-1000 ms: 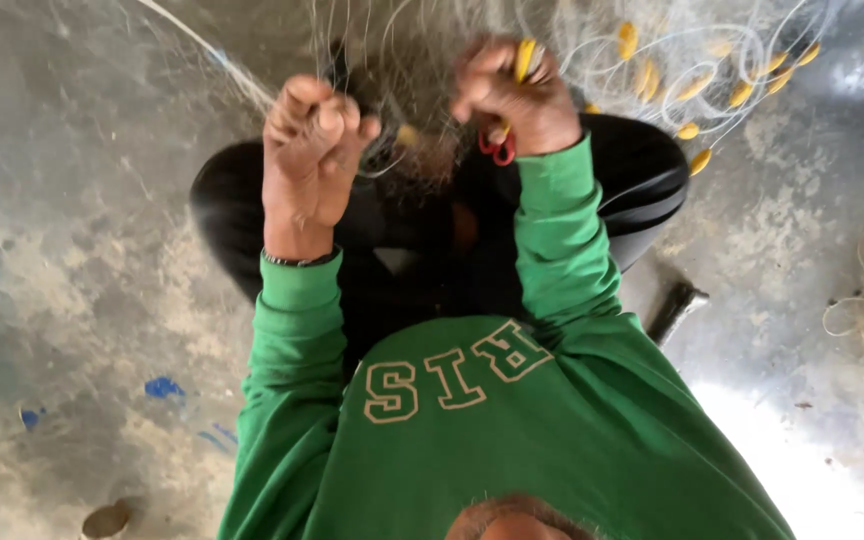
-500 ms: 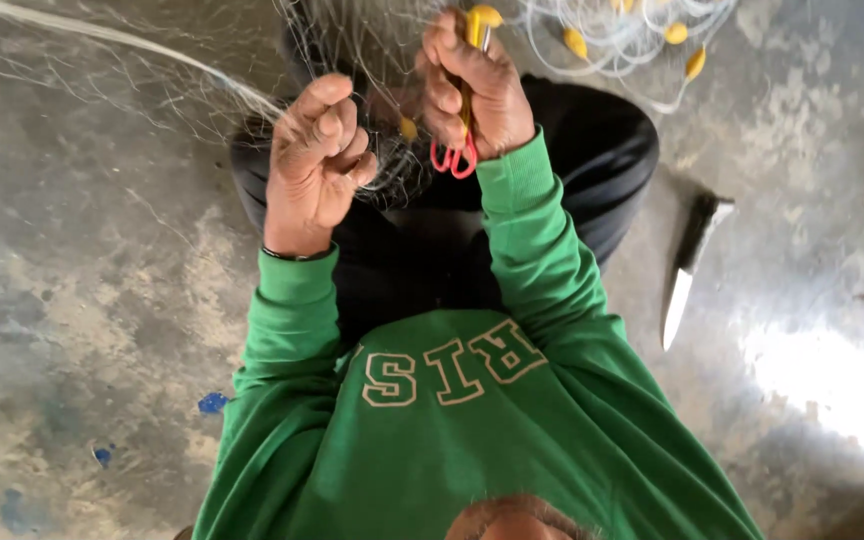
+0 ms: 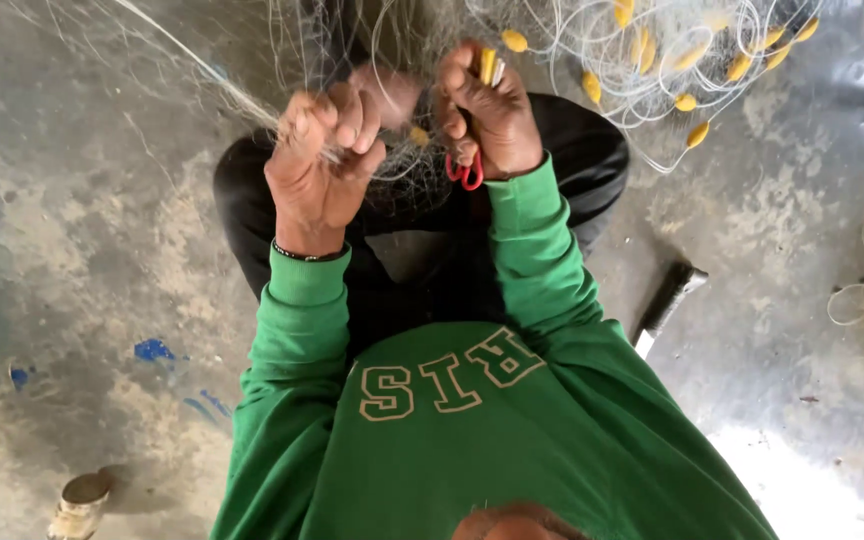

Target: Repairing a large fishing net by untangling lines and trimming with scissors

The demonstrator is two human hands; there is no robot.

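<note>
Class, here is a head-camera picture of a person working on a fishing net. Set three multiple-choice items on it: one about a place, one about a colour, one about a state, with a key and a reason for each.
1. Where does the knife lie?
A. On the concrete floor beside the person's right arm
B. In the left hand
C. On top of the net

2. What colour are the small floats strung along the net's cord?
A. Blue
B. Yellow
C. Black

3. What is the state of the left hand?
A. Flat and open on the floor
B. Hanging free at the side
C. Closed in a fist around strands of the fishing net

Key: 1 A, the knife rests on the bare floor next to the green sleeve; 2 B, each float is yellow; 3 C, the fingers curl shut over mesh, while the right hand grips a red-handled tool.
</note>
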